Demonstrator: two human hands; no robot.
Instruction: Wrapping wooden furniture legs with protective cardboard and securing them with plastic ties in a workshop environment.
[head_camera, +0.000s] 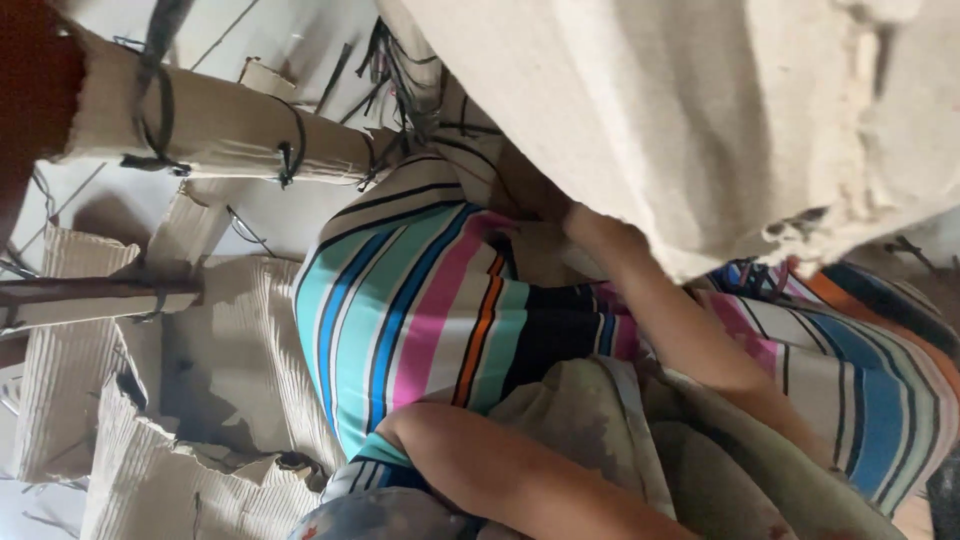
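Observation:
The view is turned on its side. A large beige, rough-edged cardboard sheet (700, 110) fills the upper right. My right hand (600, 232) reaches under its lower edge, with the fingers hidden behind the sheet, so its grip cannot be seen. The bare forearm runs back toward the lower right over striped cloth (420, 310) in teal, blue, pink, orange and black. A second bare arm, bent at the elbow (440, 440), lies along the bottom; its hand, my left, is out of the frame. A stained greenish cloth (590, 420) lies between the two arms.
Rolled and flattened corrugated cardboard pieces (210, 125) tied with dark cord lie at the left, on a pale tiled floor (290, 215). Torn corrugated sheets (170, 480) cover the lower left. A dark reddish-brown surface (25, 90) is at the top left corner.

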